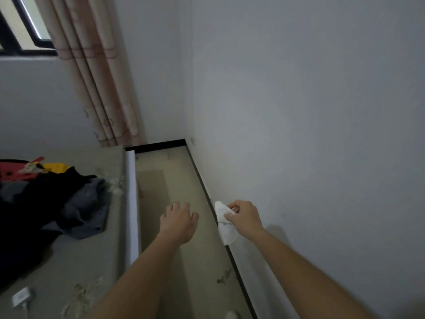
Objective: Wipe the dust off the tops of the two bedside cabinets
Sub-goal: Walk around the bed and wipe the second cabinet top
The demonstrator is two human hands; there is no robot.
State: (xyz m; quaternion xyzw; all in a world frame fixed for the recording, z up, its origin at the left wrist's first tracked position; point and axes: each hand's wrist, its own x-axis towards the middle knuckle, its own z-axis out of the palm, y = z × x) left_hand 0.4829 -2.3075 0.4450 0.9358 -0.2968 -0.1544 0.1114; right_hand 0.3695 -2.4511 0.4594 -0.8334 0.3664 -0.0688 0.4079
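Note:
My right hand (245, 217) pinches a white cloth (226, 226) that hangs down from its fingers, held in the air near the right wall above the dark skirting. My left hand (179, 221) is beside it to the left, palm down, fingers spread and curled, holding nothing. Both hover over a narrow strip of beige floor between the bed and the wall. No bedside cabinet shows in this view.
A bed (69, 261) with a white side edge fills the left; a pile of dark clothes (50, 203) and a white charger (21, 297) lie on it. A curtain (99, 77) hangs by a window (25, 24) at top left. Black skirting (202, 180) lines the plain wall.

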